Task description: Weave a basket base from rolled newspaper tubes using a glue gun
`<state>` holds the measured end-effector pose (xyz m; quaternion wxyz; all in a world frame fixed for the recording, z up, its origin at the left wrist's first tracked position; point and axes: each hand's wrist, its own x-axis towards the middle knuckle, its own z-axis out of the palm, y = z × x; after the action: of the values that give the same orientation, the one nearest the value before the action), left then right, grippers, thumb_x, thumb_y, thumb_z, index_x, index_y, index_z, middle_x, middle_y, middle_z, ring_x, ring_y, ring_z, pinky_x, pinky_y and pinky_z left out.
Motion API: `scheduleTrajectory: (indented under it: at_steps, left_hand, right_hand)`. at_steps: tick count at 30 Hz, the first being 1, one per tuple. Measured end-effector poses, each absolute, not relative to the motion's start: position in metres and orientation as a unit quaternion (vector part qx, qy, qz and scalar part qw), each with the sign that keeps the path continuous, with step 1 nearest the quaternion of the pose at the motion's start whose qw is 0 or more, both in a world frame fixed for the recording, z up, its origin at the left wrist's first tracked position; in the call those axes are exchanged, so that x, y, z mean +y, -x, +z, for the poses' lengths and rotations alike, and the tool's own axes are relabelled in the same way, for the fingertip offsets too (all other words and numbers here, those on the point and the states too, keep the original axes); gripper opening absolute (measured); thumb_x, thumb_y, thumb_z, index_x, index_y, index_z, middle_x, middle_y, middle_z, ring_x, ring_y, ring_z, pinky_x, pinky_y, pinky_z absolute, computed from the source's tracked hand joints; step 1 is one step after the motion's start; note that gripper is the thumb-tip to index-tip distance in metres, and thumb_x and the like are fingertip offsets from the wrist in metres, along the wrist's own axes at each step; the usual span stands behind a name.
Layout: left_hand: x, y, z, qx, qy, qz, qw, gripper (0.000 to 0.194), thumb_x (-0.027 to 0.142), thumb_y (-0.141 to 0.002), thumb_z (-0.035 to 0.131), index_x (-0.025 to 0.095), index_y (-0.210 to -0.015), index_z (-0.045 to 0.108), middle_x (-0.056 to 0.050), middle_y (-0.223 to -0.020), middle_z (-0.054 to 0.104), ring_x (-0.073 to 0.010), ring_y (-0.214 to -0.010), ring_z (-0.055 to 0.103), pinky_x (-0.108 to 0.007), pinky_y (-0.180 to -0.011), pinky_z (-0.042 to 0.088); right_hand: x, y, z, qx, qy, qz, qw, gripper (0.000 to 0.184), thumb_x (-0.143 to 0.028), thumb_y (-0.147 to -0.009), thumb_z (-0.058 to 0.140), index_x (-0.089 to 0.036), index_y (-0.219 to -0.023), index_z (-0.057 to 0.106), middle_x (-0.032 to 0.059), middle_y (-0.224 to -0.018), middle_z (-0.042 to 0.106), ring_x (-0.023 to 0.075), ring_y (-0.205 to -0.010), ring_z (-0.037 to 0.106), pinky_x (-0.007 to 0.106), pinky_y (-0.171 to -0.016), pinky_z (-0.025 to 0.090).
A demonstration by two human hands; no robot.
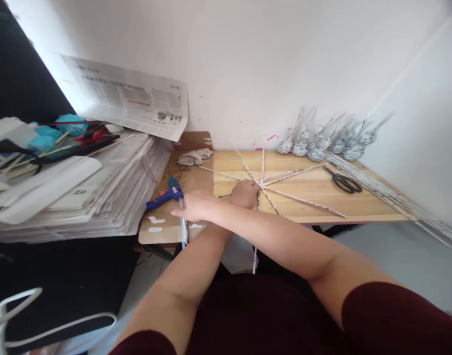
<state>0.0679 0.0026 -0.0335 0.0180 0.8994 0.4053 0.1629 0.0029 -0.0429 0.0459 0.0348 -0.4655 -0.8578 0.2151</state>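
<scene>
Thin rolled-newspaper sticks [305, 201] radiate like spokes from one joined centre on the wooden board. My left hand [244, 193] is closed at that centre, its fingertips against the sticks and partly hidden. Crossing above my left forearm, my right arm reaches to the left. My right hand [195, 204] is beside a blue glue gun [166, 195], with the thumb across the pale glue stick [183, 230] that extends from the gun's rear. The other fingers of that hand are mostly out of sight.
Stacked newspapers [137, 182] rise at the left, with tools on top. A crumpled glove [194, 157] lies on the cardboard [166, 231]. Black scissors [346, 183], long paper sticks [381, 195] and several woven paper bulbs [318, 147] occupy the right side. White wall stands behind.
</scene>
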Motion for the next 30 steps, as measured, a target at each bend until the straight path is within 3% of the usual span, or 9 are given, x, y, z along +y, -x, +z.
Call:
scheduleTrajectory:
  at_steps: [5, 9, 17, 23, 26, 30]
  left_hand:
    - [0.005, -0.07, -0.032, 0.406, -0.903, 0.138, 0.029, 0.035, 0.012, -0.094, 0.044, 0.02, -0.12, 0.066, -0.01, -0.124, 0.065, -0.0234, -0.115, 0.054, -0.037, -0.098, 0.046]
    - [0.005, -0.07, -0.034, 0.41, -0.898, 0.155, 0.029, 0.033, 0.013, -0.092, 0.048, 0.021, -0.118, 0.067, -0.01, -0.124, 0.064, -0.0235, -0.116, 0.054, -0.038, -0.098, 0.047]
    - [0.001, -0.069, -0.033, 0.404, -0.898, 0.174, 0.019, 0.034, 0.01, -0.094, 0.044, 0.019, -0.118, 0.067, -0.01, -0.12, 0.066, -0.0227, -0.114, 0.055, -0.038, -0.097, 0.047]
    - [-0.005, -0.066, -0.027, 0.404, -0.898, 0.173, 0.03, 0.034, 0.012, -0.097, 0.042, 0.018, -0.119, 0.066, -0.009, -0.12, 0.067, -0.0215, -0.116, 0.054, -0.035, -0.099, 0.044]
    - [-0.006, -0.065, -0.025, 0.406, -0.898, 0.169, 0.029, 0.034, 0.011, -0.096, 0.042, 0.018, -0.119, 0.066, -0.008, -0.12, 0.067, -0.0216, -0.114, 0.055, -0.035, -0.099, 0.044]
    - [-0.007, -0.066, -0.022, 0.412, -0.896, 0.165, 0.024, 0.034, 0.012, -0.096, 0.042, 0.018, -0.118, 0.066, -0.008, -0.119, 0.067, -0.0222, -0.113, 0.055, -0.035, -0.097, 0.045]
  right_hand:
    - [-0.015, 0.012, 0.044, -0.825, 0.516, 0.218, 0.072, 0.069, -0.073, -0.081, 0.055, -0.012, -0.109, 0.071, 0.022, -0.114, 0.07, 0.0352, -0.104, 0.067, 0.04, -0.08, 0.054]
    - [-0.002, 0.021, 0.047, -0.798, 0.55, 0.236, 0.069, 0.075, -0.077, -0.077, 0.055, -0.011, -0.11, 0.07, 0.0224, -0.116, 0.069, 0.0359, -0.107, 0.067, 0.04, -0.081, 0.055]
    - [-0.029, 0.05, 0.053, -0.854, 0.439, 0.249, 0.123, 0.047, -0.06, -0.083, 0.063, -0.015, -0.095, 0.07, 0.0152, -0.105, 0.074, 0.0297, -0.097, 0.07, 0.034, -0.074, 0.055]
    - [-0.027, 0.069, 0.046, -0.792, 0.448, 0.414, 0.033, 0.056, -0.06, -0.082, 0.066, -0.013, -0.112, 0.062, 0.0113, -0.08, 0.075, 0.0224, -0.053, 0.068, 0.03, -0.045, 0.053]
    - [-0.025, 0.07, 0.042, -0.74, 0.464, 0.475, 0.105, 0.055, -0.065, -0.081, 0.064, -0.017, -0.108, 0.062, 0.0057, -0.071, 0.071, 0.0207, -0.051, 0.067, 0.028, -0.044, 0.053]
    - [-0.032, 0.068, 0.041, -0.58, 0.458, 0.6, 0.306, 0.049, -0.066, -0.088, 0.053, -0.023, -0.11, 0.056, 0.0017, -0.078, 0.066, 0.0169, -0.057, 0.068, 0.028, -0.049, 0.057]
